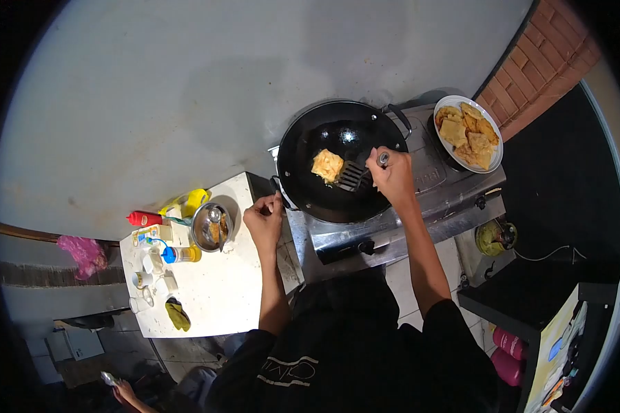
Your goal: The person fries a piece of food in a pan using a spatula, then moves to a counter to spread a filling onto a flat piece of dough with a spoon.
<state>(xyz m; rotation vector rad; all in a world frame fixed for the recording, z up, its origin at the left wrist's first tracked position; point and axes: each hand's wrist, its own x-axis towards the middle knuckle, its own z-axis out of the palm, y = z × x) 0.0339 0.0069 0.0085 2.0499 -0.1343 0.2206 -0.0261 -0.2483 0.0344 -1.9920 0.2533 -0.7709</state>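
A black wok [310, 127] sits on the stove, with a shiny patch of oil inside. In it lies a golden, squarish fried piece of food [327, 165]. My right hand [393, 177] is closed around the handle of a slotted spatula [353, 176], whose blade meets the food's right edge. At the wok's left side, my left hand [262, 219] is closed, its fingertips at the side handle [286, 197]. Part of that handle is hidden by the fingers.
A white plate [498, 153] of fried pieces stands right of the wok on the steel stove [337, 237]. On the white table [234, 296] at left are a metal bowl [197, 237], a red bottle [145, 219] and a blue-capped bottle [182, 255]. Another person's hand [124, 392] shows lower left.
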